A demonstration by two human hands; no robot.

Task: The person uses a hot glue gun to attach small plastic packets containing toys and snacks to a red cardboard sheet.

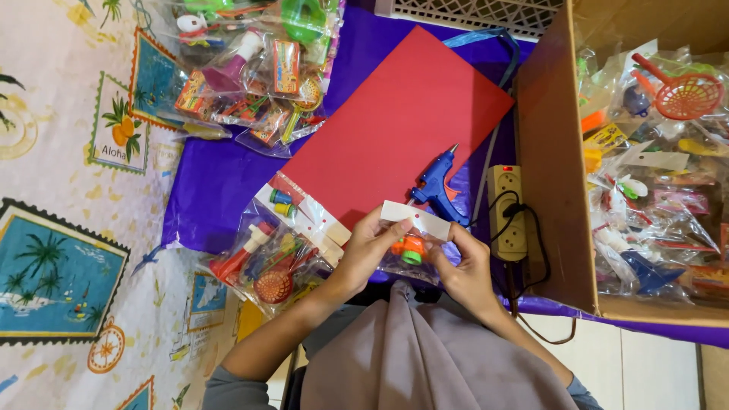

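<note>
Head view. My left hand [370, 250] and right hand [468, 267] meet above my lap, fingers closed on a small clear toy packet [408, 254] with a white paper header strip [416, 218] along its top. My left thumb and fingers pinch the strip's left end; my right fingers pinch its right end. An orange and green toy shows inside the packet, between my hands. Just beyond the strip stands a blue glue gun [436, 187], nozzle tilted up, on a red card sheet [395, 121] over purple cloth [209, 190]. A beige power strip [507, 212] lies beside the gun. Filled packets [266, 262] lie left of my left hand; a cardboard box [554, 167] of packets stands at right.
</note>
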